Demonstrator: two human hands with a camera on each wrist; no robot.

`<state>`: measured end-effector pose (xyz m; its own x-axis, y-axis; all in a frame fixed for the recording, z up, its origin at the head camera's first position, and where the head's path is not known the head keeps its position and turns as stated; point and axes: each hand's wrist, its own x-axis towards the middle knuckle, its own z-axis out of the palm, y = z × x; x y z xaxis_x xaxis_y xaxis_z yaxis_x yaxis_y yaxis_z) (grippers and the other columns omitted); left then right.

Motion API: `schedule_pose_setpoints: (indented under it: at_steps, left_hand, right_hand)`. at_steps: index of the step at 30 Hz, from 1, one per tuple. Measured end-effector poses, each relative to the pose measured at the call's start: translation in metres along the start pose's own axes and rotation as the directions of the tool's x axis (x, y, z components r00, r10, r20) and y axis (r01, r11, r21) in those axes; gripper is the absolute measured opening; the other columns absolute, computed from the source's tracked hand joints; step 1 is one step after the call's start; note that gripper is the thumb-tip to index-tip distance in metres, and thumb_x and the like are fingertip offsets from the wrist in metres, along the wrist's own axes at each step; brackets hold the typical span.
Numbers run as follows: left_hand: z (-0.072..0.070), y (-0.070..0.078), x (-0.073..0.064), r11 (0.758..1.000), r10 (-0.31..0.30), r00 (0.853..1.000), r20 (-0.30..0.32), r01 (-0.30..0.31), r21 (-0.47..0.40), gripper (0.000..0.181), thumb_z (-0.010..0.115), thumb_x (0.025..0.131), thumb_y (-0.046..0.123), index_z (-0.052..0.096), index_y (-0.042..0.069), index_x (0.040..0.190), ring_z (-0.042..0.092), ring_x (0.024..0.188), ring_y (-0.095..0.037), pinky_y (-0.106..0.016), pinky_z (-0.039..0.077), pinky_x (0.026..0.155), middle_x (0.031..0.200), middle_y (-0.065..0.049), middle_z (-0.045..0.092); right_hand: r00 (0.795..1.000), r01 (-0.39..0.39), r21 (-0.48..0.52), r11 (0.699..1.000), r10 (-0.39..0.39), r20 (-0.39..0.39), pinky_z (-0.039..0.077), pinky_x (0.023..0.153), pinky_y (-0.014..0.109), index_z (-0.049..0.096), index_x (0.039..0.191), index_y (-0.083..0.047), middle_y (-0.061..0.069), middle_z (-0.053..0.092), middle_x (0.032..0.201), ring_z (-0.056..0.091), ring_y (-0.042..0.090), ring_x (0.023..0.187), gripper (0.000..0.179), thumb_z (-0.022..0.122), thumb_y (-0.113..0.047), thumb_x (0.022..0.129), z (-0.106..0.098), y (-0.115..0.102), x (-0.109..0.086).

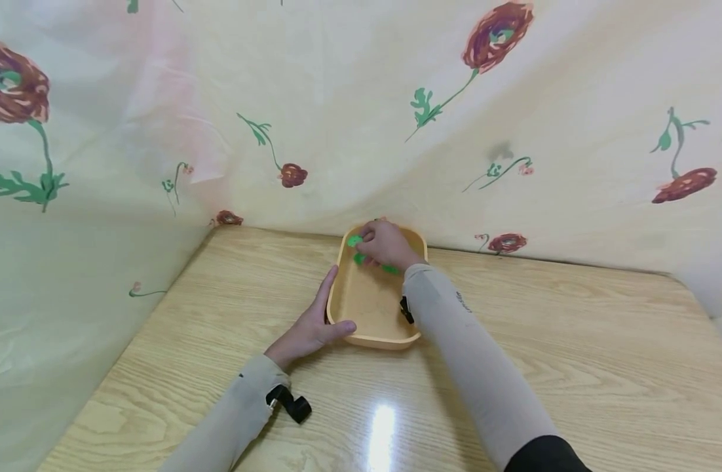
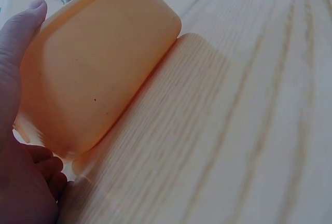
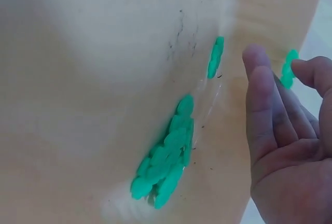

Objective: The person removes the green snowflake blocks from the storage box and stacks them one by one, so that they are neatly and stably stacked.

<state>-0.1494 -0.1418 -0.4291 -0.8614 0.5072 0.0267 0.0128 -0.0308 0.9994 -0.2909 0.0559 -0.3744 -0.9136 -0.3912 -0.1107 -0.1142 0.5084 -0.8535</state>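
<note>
A shallow orange plastic bin (image 1: 363, 301) stands on the wooden table. My left hand (image 1: 304, 334) grips its near left corner, thumb over the rim and the other fingers along the outside wall. Inside the far end is my right hand (image 1: 389, 246), whose thumb and fingertips pinch a green scalloped plastic piece (image 3: 289, 68). Beneath that hand, a cluster of similar green pieces (image 3: 165, 154) lies in the bin, and a single green piece (image 3: 216, 58) lies apart from them. The hand partly covers these pieces in the head view.
The wooden table (image 1: 573, 328) extends to both sides of the bin. A flower-printed sheet (image 1: 349, 118) hangs along the back and left edges, close behind the bin's far end. A black wrist mount (image 1: 290, 403) juts from the left sleeve.
</note>
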Motion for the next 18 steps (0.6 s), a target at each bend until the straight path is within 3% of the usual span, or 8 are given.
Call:
schedule_pose_setpoints:
  at_steps: [5,9,12,18]
  left_hand:
    - [-0.001,-0.001,-0.001,1.0,0.005,1.0,0.003,-0.005,0.011,0.111,0.076,0.092,0.029,-0.01,0.033,0.162,0.046,0.133,-0.033,-0.039,0.039,0.107,0.162,-0.018,0.018]
    - [-0.002,-0.002,-0.002,1.0,0.008,1.0,0.009,-0.008,-0.003,0.111,0.077,0.092,0.029,-0.01,0.034,0.161,0.044,0.134,-0.033,-0.038,0.039,0.107,0.162,-0.019,0.018]
    - [-0.001,-0.002,-0.004,1.0,0.011,1.0,0.017,-0.011,-0.017,0.113,0.078,0.092,0.028,-0.011,0.032,0.162,0.045,0.134,-0.034,-0.037,0.04,0.106,0.161,-0.021,0.02]
    - [0.0,-0.001,-0.008,1.0,0.011,1.0,0.01,-0.012,0.023,0.114,0.077,0.092,0.031,-0.012,0.027,0.162,0.049,0.13,-0.035,-0.039,0.04,0.106,0.16,-0.021,0.023]
  right_hand:
    - [1.0,0.015,0.044,0.999,-0.014,-0.023,0.058,0.068,0.04,0.06,0.12,0.001,0.012,0.068,0.107,0.07,0.026,0.078,0.029,0.067,-0.01,0.094,0.0,-0.002,-0.002]
    - [1.0,0.013,0.005,1.0,-0.013,-0.025,0.058,0.067,0.038,0.061,0.118,0.001,0.012,0.068,0.104,0.069,0.025,0.075,0.027,0.068,-0.009,0.094,0.001,-0.004,-0.004]
    - [1.0,0.013,-0.015,1.0,-0.014,-0.022,0.058,0.067,0.036,0.062,0.117,0.001,0.012,0.068,0.103,0.069,0.026,0.074,0.026,0.068,-0.009,0.094,0.002,-0.006,-0.006]
    - [0.998,0.039,0.06,0.997,-0.036,-0.046,0.058,0.071,0.04,0.059,0.119,0.0,0.013,0.068,0.106,0.07,0.029,0.078,0.027,0.067,-0.01,0.095,0.002,-0.01,-0.014]
